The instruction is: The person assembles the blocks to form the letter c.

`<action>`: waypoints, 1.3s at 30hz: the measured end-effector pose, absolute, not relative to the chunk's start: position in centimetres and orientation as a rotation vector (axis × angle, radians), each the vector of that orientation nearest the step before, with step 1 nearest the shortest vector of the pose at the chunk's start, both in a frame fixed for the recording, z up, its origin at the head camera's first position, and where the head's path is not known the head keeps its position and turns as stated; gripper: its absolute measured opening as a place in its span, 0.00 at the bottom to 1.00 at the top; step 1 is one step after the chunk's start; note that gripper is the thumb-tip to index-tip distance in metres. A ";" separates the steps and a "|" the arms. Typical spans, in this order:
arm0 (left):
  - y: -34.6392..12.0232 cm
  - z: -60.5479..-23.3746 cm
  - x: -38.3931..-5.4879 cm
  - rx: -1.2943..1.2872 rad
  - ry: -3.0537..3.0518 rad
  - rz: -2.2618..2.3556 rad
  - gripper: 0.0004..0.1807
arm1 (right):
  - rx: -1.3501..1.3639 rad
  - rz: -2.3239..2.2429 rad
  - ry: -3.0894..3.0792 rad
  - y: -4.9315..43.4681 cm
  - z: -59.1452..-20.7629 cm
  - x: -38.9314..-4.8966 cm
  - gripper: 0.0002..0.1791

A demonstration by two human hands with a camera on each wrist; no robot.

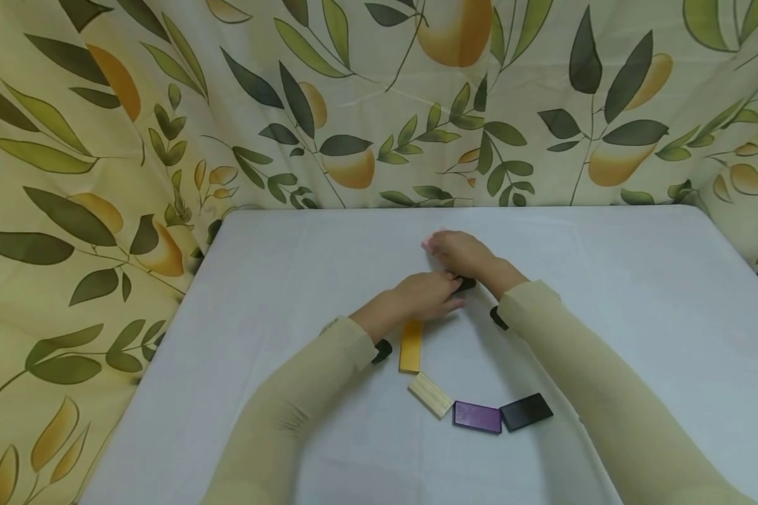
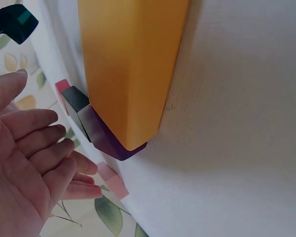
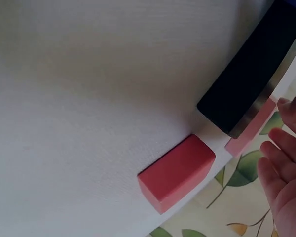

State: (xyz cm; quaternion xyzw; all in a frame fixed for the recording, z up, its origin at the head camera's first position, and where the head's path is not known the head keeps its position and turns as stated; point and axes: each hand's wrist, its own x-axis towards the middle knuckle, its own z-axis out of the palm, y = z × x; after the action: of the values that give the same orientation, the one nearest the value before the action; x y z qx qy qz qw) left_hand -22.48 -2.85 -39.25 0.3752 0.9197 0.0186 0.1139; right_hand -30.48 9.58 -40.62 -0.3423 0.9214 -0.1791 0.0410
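My left hand (image 1: 426, 294) reaches over the row of blocks, its fingers loosely extended beside a black block (image 1: 464, 284) in the head view. In the left wrist view, that hand (image 2: 34, 158) is left of a yellow block (image 2: 130, 69), with a purple block (image 2: 108, 133) behind it. Beyond it, my right hand (image 1: 461, 252) has its fingertips close to a pink block (image 1: 426, 243). From the right wrist, the relaxed fingers of this hand (image 3: 288, 173) lie near the pink block (image 3: 251, 128); a black block (image 3: 256, 64) and a red block (image 3: 177, 173) stand nearby.
Toward the front, the curve continues with a pale wood-grain block (image 1: 431, 394), a purple block (image 1: 477, 417) and a black block (image 1: 526, 412). All are on a white-covered table (image 1: 259, 266). A leaf-and-fruit patterned cloth (image 1: 379, 105) hangs behind and to the left.
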 end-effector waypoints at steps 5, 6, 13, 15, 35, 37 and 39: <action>-2.8 -39.5 -22.8 1.112 2.661 0.044 0.25 | -1.025 -0.527 2.828 9.2 -40.5 -30.5 0.14; -2.8 -39.5 -22.8 1.111 2.650 0.037 0.25 | -1.009 -0.521 2.827 9.1 -40.5 -30.5 0.14; -2.3 -39.3 -23.0 1.084 2.642 -0.021 0.24 | -0.977 -0.449 2.842 9.7 -40.5 -30.6 0.14; -2.1 -39.5 -23.0 1.085 2.649 -0.025 0.23 | -0.944 -0.408 2.842 10.3 -40.3 -30.7 0.15; -2.0 -39.8 -23.2 1.072 2.664 -0.047 0.21 | -0.646 -0.352 2.896 17.0 -39.6 -30.0 0.14; -1.9 -39.8 -23.2 1.063 2.660 -0.042 0.21 | -0.667 -0.338 2.919 17.5 -39.6 -29.8 0.12; -1.9 -39.8 -23.2 1.061 2.659 -0.039 0.21 | -0.690 -0.311 2.942 17.9 -39.5 -29.5 0.11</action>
State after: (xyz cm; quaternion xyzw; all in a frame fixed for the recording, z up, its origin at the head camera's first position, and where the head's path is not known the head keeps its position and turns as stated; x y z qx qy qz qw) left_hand -23.16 -1.91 -39.81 0.3670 0.9197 -0.0133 0.1388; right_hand -29.52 17.88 -39.52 -0.2268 0.9672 -0.1022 0.0519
